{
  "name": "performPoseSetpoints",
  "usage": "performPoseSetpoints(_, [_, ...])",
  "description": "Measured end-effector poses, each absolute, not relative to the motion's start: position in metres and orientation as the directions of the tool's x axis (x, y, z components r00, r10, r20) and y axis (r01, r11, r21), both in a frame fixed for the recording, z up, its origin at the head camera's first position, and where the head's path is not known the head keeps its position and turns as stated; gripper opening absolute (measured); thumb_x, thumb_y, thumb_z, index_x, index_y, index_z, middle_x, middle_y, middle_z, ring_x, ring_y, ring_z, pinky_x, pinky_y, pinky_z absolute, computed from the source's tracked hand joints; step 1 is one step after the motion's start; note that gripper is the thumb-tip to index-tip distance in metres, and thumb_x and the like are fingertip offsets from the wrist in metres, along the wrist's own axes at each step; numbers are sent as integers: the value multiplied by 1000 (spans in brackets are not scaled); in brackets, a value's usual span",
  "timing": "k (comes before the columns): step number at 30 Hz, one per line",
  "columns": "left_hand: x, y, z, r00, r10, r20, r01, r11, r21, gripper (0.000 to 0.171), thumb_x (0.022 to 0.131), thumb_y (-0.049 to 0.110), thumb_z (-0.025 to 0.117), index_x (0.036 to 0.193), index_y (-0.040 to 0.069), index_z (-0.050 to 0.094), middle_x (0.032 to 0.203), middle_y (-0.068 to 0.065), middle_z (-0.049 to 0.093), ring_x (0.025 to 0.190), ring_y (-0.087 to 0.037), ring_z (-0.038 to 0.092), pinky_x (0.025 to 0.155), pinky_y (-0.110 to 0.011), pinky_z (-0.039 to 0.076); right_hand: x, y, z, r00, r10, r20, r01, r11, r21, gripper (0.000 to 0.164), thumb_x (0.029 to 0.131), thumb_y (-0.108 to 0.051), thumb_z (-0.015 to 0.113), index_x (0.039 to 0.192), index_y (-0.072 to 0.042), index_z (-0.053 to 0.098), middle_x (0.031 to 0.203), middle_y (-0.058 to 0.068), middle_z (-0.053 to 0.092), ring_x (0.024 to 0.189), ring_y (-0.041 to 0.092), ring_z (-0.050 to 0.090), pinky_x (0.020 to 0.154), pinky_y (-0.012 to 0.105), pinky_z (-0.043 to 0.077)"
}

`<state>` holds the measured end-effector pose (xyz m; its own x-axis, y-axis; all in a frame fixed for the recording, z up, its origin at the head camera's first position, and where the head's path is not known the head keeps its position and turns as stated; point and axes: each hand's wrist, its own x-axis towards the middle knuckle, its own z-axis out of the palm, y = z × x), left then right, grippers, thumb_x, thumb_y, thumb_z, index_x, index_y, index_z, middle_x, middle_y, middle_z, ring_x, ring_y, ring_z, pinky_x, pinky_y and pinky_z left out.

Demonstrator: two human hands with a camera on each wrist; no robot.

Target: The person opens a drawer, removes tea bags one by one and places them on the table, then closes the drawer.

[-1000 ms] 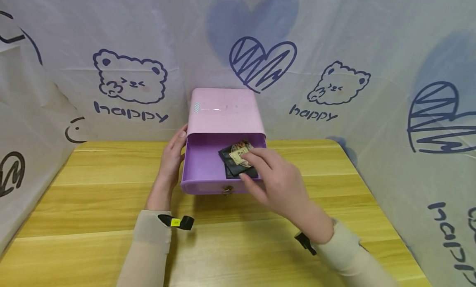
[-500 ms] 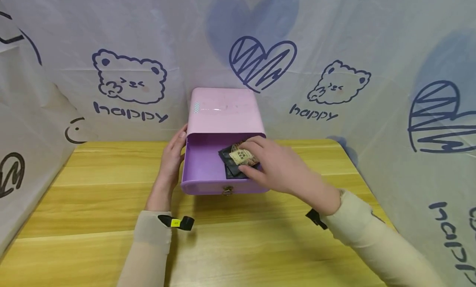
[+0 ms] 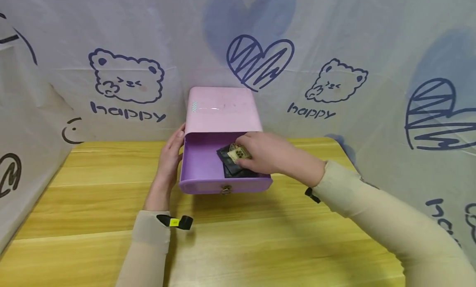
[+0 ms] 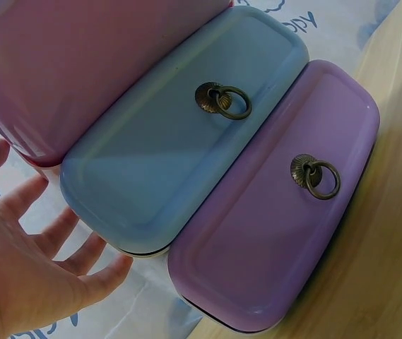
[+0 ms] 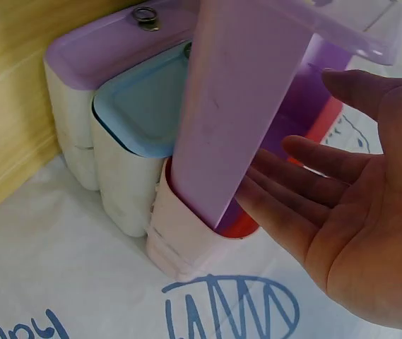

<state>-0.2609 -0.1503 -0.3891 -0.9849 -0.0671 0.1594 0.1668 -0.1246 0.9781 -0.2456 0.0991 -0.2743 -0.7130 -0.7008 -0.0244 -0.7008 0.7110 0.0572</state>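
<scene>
A pink storage box stands against the backdrop with its top purple drawer pulled out. Dark flat packets, one bearing a cream label and a picture, lie at the drawer's right side. My right hand reaches over the right wall, its thumb and fingertips at the labelled packet. In the right wrist view, the right hand has fairly straight fingers and a separate thumb; the drawer wall hides the packets. My left hand rests along the box's left side. The left wrist view shows the left hand with fingers spread, fingertips by the box.
Below the pulled-out drawer are a blue drawer front and a purple drawer front, each with a brass ring pull. A wooden table bears the box. A white printed sheet hangs behind and along the sides.
My right hand has shifted up and inward over the drawer, the forearm swinging to the right, and its fingers have come closer round the labelled packet. The left hand has stayed in place.
</scene>
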Motion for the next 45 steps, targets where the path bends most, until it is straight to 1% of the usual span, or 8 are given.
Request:
performPoseSetpoints(5, [-270, -152, -400, -982, -81, 169, 178, -121, 977, 47, 91, 52, 44, 134, 34, 43, 141, 3, 37, 119, -16, 37, 101, -50, 30, -250, 90, -276, -728, -679, -99, -686, 720, 109, 53, 86, -50, 53, 120, -9, 53, 108, 5, 60, 94, 18, 52, 84, 39, 47])
performPoseSetpoints(11, [-269, -150, -400, -982, -79, 169, 178, -129, 976, 47, 92, 49, 44, 135, 31, 42, 142, 2, 36, 119, -17, 36, 101, -51, 30, -252, 82, -280, -740, -659, -131, -672, 719, 180, 54, 85, -55, 51, 114, -10, 56, 101, 2, 62, 86, 16, 54, 78, 36, 48])
performPoseSetpoints(15, [-268, -149, -399, -983, -75, 168, 177, -125, 976, 48, 92, 49, 43, 137, 30, 40, 143, 2, 35, 120, -18, 36, 101, -51, 30, -253, 77, -282, -753, -645, -133, -657, 726, 203, 51, 84, -58, 50, 100, -11, 58, 83, 0, 61, 73, 16, 54, 68, 37, 50])
performPoseSetpoints(19, [-267, -149, -399, -983, -74, 168, 176, -122, 977, 47, 92, 49, 43, 136, 31, 41, 143, 2, 35, 120, -18, 36, 101, -51, 30, -253, 73, -286, -766, -625, -154, -643, 735, 216, 51, 82, -65, 47, 85, -14, 55, 71, -1, 56, 62, 15, 51, 55, 34, 47])
performPoseSetpoints(27, [-267, -151, -403, -983, -78, 164, 173, -135, 976, 48, 91, 50, 45, 135, 32, 42, 142, 3, 36, 119, -17, 36, 101, -51, 30, -253, 68, -293, -758, -628, -173, -651, 716, 254, 60, 79, -71, 43, 89, -13, 56, 74, -1, 56, 61, 13, 50, 51, 29, 44])
performPoseSetpoints(34, [-268, -151, -404, -983, -74, 170, 179, -148, 973, 49, 92, 49, 44, 136, 29, 41, 142, 2, 36, 119, -17, 36, 101, -50, 30, -255, 68, -295, -740, -654, -157, -669, 693, 268, 54, 81, -65, 47, 90, -13, 57, 74, -2, 56, 61, 12, 50, 51, 30, 44])
performPoseSetpoints(41, [-268, -152, -401, -982, -78, 170, 179, -140, 974, 47, 92, 48, 44, 135, 31, 42, 142, 2, 36, 120, -17, 36, 101, -52, 30, -257, 67, -294, -708, -694, -127, -700, 670, 247, 32, 81, -42, 52, 88, -11, 57, 74, -1, 57, 59, 12, 50, 50, 30, 45])
performPoseSetpoints(45, [-268, -153, -399, -982, -80, 172, 182, -133, 974, 46, 92, 48, 44, 135, 31, 42, 142, 2, 36, 120, -18, 36, 101, -52, 30, -257, 66, -293, -692, -713, -107, -714, 657, 241, 24, 81, -34, 55, 88, -11, 56, 73, -1, 57, 59, 12, 50, 52, 29, 47])
